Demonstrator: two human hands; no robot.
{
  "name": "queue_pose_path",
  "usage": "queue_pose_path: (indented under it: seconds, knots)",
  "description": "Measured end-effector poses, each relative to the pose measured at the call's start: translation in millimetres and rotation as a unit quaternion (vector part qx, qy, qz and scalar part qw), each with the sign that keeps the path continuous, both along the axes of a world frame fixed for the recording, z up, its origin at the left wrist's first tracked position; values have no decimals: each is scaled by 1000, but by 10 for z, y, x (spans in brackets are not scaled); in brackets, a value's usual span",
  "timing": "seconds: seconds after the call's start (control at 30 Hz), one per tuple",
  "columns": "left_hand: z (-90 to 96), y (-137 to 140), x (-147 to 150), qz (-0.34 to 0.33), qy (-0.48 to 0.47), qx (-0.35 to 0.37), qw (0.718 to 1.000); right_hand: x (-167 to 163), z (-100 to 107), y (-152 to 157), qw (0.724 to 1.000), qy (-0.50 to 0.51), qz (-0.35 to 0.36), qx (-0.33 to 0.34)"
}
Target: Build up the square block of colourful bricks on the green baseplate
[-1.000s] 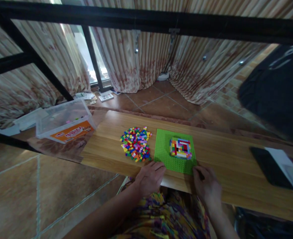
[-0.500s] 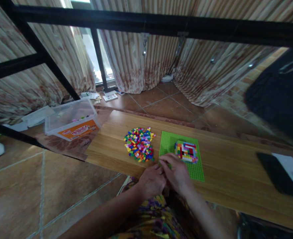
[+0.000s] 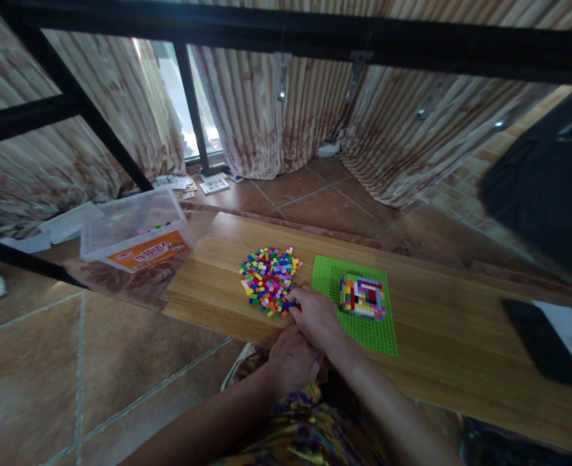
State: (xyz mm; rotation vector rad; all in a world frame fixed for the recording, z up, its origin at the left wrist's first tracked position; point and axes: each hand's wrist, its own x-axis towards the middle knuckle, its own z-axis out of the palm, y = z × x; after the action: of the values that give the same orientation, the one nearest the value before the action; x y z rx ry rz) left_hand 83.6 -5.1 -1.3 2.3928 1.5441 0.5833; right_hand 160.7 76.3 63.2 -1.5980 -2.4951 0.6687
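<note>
A heap of small, mixed-colour toy bricks (image 3: 268,278) lies on the wooden table. My right hand (image 3: 316,318) reaches to the heap's right edge, fingers bent together at the bricks; whatever they may pinch is too small to make out. Just below it, at the table's near edge, my left hand (image 3: 292,357) is curled closed, its contents hidden. To the right, a green baseplate (image 3: 325,272) carries a low block of multicoloured bricks (image 3: 363,296) with red and white parts on top. Neither hand touches that block.
A clear plastic box (image 3: 133,226) with an orange label stands at the left, a few bricks inside. On the right of the table (image 3: 441,323) lie a dark flat object (image 3: 538,343) and white paper (image 3: 565,333). A black metal frame (image 3: 286,29) crosses above.
My right hand has moved left from the baseplate's near-left edge to the brick heap. My left hand stays near the table edge, closed. The view has shifted slightly.
</note>
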Motion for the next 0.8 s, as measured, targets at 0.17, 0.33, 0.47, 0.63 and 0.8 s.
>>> queue_pose_path:
  seconds: [0.17,0.33,0.47,0.63,0.8]
  knots:
    - [-18,-8,-26,-29,-23,11,999,-10,-32,-23,999,2,-3,35]
    - [-121,-20,-44,-27,-15,12,999,-23,19,-34,1000,-1,6,20]
    - [-166,-33,-59,-11,-1,15,1000,-43,45,-33,1000,-2,1,5]
    - [-212,-45,-73,-11,7,58,998,10,-40,-105,994,102,-26,36]
    - [-116,2,-71,-34,-13,93,995,243,-77,-308,952,275,-107,77]
